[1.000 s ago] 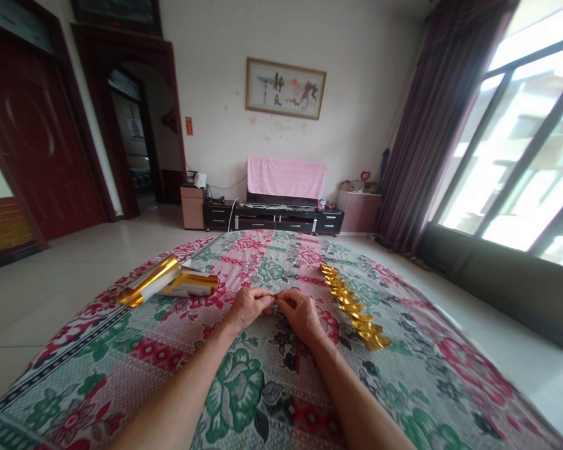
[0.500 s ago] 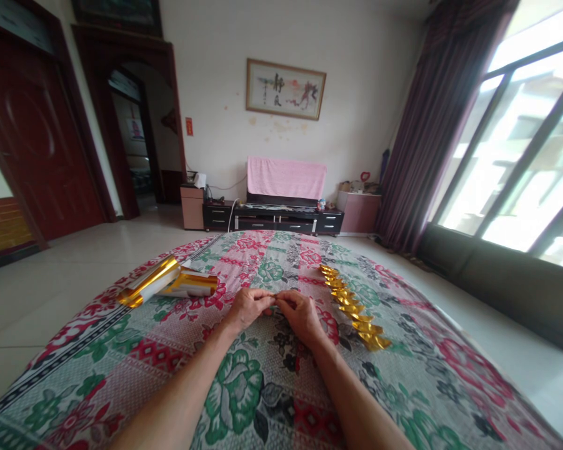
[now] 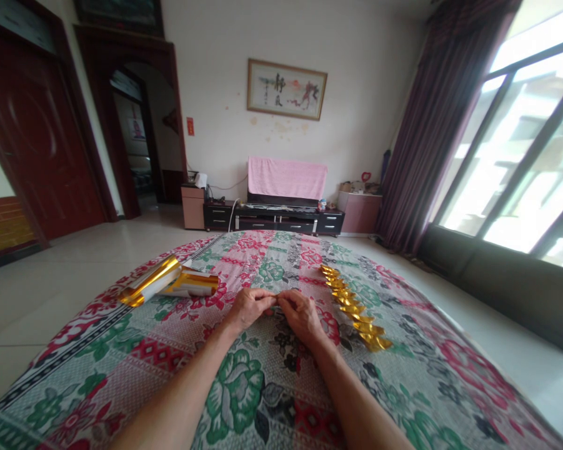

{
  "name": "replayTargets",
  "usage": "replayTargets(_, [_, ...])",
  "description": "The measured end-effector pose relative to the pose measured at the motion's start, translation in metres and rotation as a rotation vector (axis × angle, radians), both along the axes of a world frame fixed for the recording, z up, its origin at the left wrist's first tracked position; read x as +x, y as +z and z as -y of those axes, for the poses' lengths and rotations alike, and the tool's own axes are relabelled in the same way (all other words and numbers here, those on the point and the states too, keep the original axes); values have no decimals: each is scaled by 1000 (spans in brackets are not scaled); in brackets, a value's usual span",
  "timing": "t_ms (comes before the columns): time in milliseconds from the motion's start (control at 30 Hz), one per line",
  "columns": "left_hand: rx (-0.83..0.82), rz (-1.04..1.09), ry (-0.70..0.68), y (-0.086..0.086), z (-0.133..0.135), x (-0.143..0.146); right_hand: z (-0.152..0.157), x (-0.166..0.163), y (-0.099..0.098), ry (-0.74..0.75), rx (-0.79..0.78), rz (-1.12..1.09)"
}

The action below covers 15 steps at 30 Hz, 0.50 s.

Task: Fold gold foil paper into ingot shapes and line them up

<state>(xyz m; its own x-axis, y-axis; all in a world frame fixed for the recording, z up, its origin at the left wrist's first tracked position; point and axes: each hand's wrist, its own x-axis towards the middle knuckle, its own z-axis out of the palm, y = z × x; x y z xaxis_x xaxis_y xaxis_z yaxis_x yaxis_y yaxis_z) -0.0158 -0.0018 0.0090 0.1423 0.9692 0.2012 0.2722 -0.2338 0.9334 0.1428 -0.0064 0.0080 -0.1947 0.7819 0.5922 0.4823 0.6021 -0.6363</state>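
Small piece of gold foil paper [image 3: 275,298] sits pinched between both hands, just above the middle of the red-and-green floral cloth [image 3: 244,394] that covers the wide surface. Most of the piece is hidden by the fingertips, so its shape cannot be told.

Both bare forearms run up from the near edge of the cloth and meet at the centre. The left hand [image 3: 249,309] is curled, thumb and fingers pressed together on the left end of the foil. The right hand [image 3: 301,315] is curled the same way and pinches the right end, and the fingertips of the two hands touch.

Just right of the right hand, a row of folded gold foil shapes [image 3: 353,307] lies in a line that slants toward the far edge. Toward the far left edge lies a loose stack of shiny gold foil sheets [image 3: 169,281], well apart from the hands.

Beyond the cloth, a low black cabinet [image 3: 281,220] stands against the white wall with a pink towel [image 3: 287,177] draped above it and a framed calligraphy picture [image 3: 287,89] higher up.
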Motion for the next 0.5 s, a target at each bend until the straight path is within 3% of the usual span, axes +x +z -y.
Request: replayTargets(500, [-18, 21, 0, 3, 2, 0, -1, -1, 0, -1, -68, -78])
